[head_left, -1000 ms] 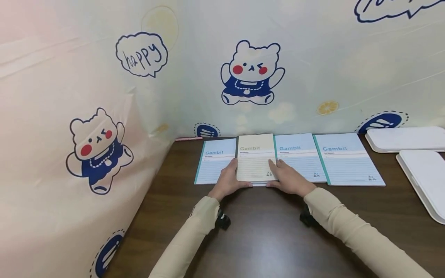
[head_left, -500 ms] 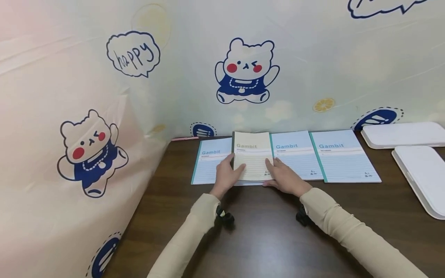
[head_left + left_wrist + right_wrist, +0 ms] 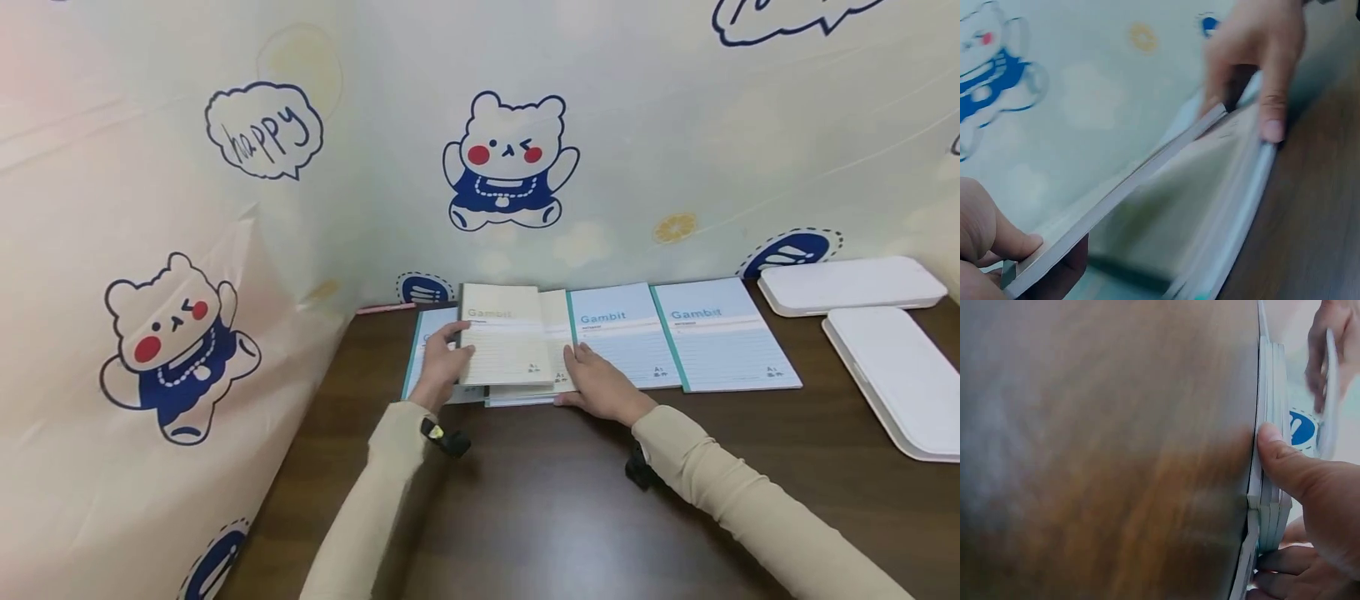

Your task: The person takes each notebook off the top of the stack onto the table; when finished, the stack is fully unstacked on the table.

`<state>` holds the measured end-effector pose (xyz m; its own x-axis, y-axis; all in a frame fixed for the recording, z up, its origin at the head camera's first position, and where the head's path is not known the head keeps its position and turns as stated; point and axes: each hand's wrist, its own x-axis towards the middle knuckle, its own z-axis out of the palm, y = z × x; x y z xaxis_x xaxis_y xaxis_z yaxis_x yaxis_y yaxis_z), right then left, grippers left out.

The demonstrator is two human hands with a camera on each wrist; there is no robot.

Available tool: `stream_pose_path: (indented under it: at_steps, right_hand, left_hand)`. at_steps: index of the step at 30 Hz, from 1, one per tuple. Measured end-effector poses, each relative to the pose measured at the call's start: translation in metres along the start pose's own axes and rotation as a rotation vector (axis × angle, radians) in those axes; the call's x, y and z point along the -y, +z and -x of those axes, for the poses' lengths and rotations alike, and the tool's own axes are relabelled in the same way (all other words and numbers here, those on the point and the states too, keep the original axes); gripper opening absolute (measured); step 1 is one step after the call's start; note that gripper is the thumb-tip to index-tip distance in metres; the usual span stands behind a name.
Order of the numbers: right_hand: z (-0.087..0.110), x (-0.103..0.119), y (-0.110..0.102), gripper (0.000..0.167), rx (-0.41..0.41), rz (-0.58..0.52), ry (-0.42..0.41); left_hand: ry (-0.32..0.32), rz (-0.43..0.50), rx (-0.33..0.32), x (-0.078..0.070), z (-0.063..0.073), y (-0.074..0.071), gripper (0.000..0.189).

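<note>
In the head view, a cream Gambit notebook (image 3: 504,346) is lifted and shifted left over the stack; my left hand (image 3: 441,367) pinches its left edge, thumb on the cover. The left wrist view shows this notebook (image 3: 1116,194) tilted, with a gap below it. My right hand (image 3: 600,385) holds the right side of the notebook stack (image 3: 557,321), which has another cream cover on top. In the right wrist view, the thumb lies against the near edges of the stack (image 3: 1269,394), fingers curled at its side. A blue notebook (image 3: 438,320) lies partly hidden beneath the lifted one.
Two blue Gambit notebooks (image 3: 618,329) (image 3: 723,333) lie side by side to the right. Beyond them sit two white flat cases (image 3: 851,285) (image 3: 896,375). A pink pen (image 3: 385,308) lies at the back left, by the printed curtain (image 3: 360,167) behind the brown table (image 3: 555,500).
My left hand has taken up the top cream notebook and moved it left, uncovering part of another cream one beneath. My right hand stays at the stack. The head view has shifted slightly.
</note>
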<state>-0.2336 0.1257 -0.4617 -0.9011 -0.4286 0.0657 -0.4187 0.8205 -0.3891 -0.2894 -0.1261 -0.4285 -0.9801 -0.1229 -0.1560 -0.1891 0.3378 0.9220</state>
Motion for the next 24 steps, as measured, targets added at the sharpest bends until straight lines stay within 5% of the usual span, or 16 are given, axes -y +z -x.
stream_pose_path:
  at_steps: [5, 10, 17, 21, 24]
  right_hand:
    - [0.001, -0.003, -0.002, 0.083, 0.001, 0.050, -0.019]
    - [0.002, -0.006, -0.005, 0.082, -0.006, 0.058, -0.047]
    - [0.002, -0.005, -0.006, 0.082, 0.032, 0.035, -0.037]
    - [-0.002, -0.001, -0.004, 0.083, 0.053, 0.021, -0.038]
    - [-0.004, 0.003, -0.003, 0.083, 0.050, 0.020, -0.041]
  left_hand:
    - [0.002, 0.019, -0.043, 0.014, 0.030, -0.056, 0.045]
    - [-0.035, 0.017, -0.024, 0.050, 0.087, -0.098, 0.047]
    - [-0.120, 0.020, -0.015, 0.082, 0.156, -0.113, 0.046]
    - [-0.144, 0.001, -0.010, 0.091, 0.179, -0.119, 0.048]
    - [-0.088, -0.102, -0.007, 0.100, 0.187, -0.122, 0.051]
